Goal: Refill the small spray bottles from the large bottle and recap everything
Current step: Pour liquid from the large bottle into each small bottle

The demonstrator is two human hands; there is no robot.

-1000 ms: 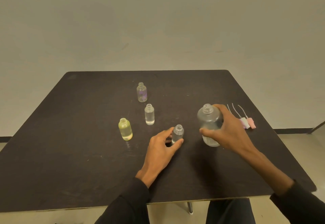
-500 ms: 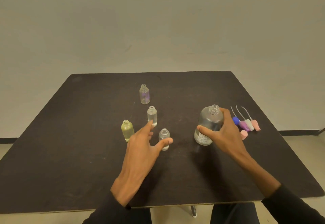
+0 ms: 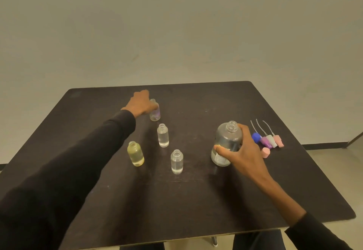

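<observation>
**Op:** Large bottle sits uncapped on the right half of the table, and my right hand is wrapped round it, thumb on the label side, fingers round the back near the shoulder. It looks tipped a little toward the centre.

**Spotter:** How do you think it handles?

**Op:** Clear and rigid, glass or hard plastic, I can't tell which. With liquid low in it I'd guess moderate weight, and smooth walls that could slip. A mid-body hold seems right, leaving the open neck free to pour.

**Spotter:** And the left?

**Op:** Left hand is out at the far bottle with the purple tint, fingers curled against its upper part. It looks like a grip, though the hand hides most of the contact.

**Spotter:** The other small ones?

**Op:** Three stand open and upright between my arms: clear bottle in the middle, yellow bottle to the left, nearest clear bottle closest to me. They're light, narrow and tall, so I judge them easy to knock over. Best pinched low on the body.

**Spotter:** Caps?

**Op:** Spray tops lie in a row just beyond the large bottle, with a pink cap beside them.
</observation>
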